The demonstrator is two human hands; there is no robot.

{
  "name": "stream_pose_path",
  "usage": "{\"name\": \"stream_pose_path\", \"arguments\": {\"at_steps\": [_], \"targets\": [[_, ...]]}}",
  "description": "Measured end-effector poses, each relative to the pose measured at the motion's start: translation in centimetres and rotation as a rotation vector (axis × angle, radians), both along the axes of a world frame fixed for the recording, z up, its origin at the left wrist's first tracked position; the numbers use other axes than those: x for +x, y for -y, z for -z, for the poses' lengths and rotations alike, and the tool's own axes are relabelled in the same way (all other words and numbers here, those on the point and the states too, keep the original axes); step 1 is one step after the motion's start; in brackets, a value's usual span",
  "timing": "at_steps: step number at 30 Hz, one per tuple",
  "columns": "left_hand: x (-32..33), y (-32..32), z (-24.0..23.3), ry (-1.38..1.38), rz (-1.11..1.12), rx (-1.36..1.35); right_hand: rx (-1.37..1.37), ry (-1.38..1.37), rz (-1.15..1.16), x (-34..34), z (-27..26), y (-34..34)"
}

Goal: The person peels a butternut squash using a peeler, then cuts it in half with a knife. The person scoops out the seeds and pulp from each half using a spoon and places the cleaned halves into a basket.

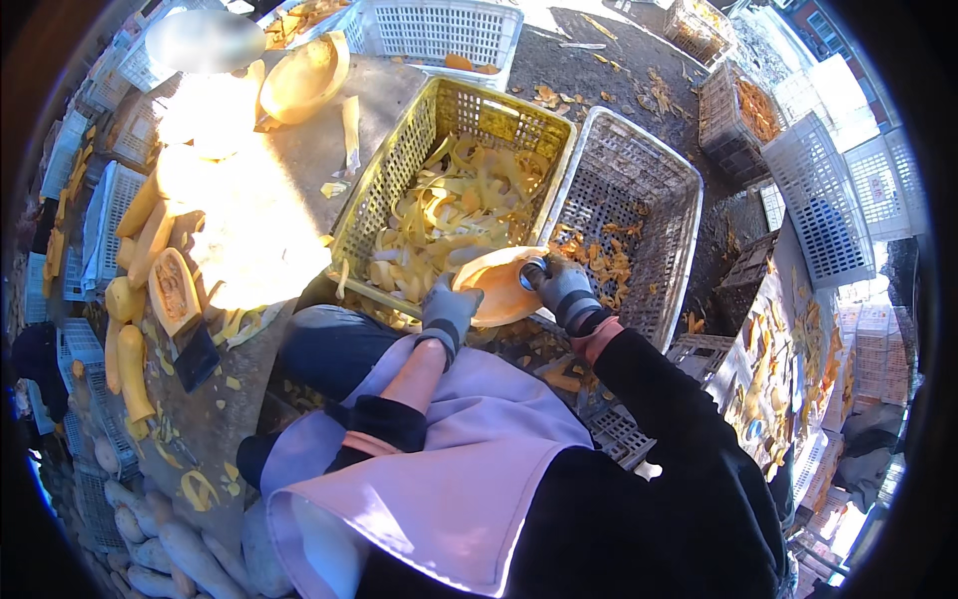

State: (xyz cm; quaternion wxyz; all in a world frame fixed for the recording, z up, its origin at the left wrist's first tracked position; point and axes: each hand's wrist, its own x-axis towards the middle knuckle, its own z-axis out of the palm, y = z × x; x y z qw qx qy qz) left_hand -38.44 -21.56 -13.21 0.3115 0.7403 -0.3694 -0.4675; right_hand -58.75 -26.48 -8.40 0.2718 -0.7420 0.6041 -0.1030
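Observation:
My left hand point(450, 311), in a grey work glove, grips the near-left rim of a hollowed, peeled squash half point(490, 283). In my right hand point(570, 290), also gloved, is a round metal tool point(532, 274), perhaps a ring scraper, at the right end of the squash. Its working edge is partly hidden. Below and behind the squash stands a yellow plastic crate point(565, 142) holding pale peel strips point(449, 198). To its right, a dirty white crate point(685, 202) contains orange pulp scraps point(599, 258).
On the left table point(232, 419) lie peeled squash pieces point(135, 371), a seeded half point(174, 288) and a dark flat blade-like piece point(197, 358). Unpeeled squashes point(187, 554) are piled at lower left. More crates point(823, 202) stand at right. Scraps point(651, 93) litter the ground.

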Motion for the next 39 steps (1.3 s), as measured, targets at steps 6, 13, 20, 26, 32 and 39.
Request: {"name": "stream_pose_path", "arguments": {"at_steps": [6, 13, 20, 26, 32, 39], "targets": [[0.3, 0.6, 4.0, -0.084, -0.088, 0.038, -0.031, -0.093, -0.201, 3.8, -1.5, -1.5], [0.3, 1.1, -0.6, 0.077, -0.175, 0.013, -0.183, -0.242, 0.301, -10.2, -3.0, 4.8], [-0.7, 0.9, -2.6, 0.068, -0.136, -0.100, 0.015, -0.045, -0.082, 1.8, -2.7, 1.3], [-1.1, -0.5, -0.8, 0.163, -0.055, -0.073, -0.253, -0.006, 0.289, -4.8, -2.9, 5.1], [-2.1, 0.0, -2.5, 0.096, -0.027, -0.053, -0.090, -0.123, -0.125, 0.2, -2.0, 1.2], [-0.2, 0.0, 3.1, 0.035, -0.074, -0.060, -0.389, -0.113, -0.092, -1.8, -3.8, 1.8]]}}
